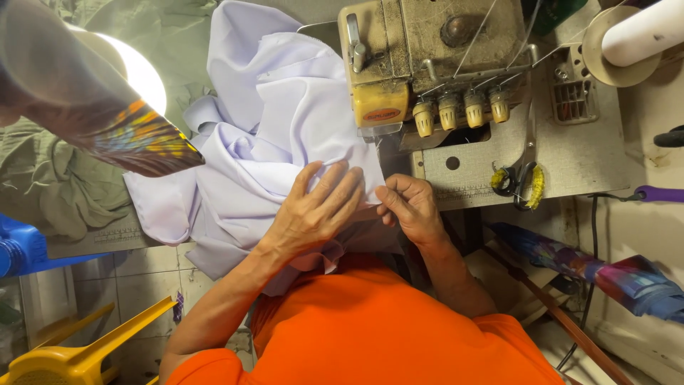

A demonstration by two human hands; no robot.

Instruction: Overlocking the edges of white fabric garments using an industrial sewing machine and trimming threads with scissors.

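My left hand (313, 214): flat, fingers spread on white fabric (285, 114) | my right hand (407, 207): curled, grip pinching fabric edge by sewing machine (427, 64)

Lit lamp (135, 71) with shiny shade at upper left. Scissors (519, 182) with yellow-wrapped handles lay on the machine table (591, 153), right of centre. Folded colourful umbrella (605, 274) leaned at lower right. Olive-green cloth (50, 178) heaped at left. Yellow plastic frame (78, 353) and blue plastic object (21, 249) sat at lower left.
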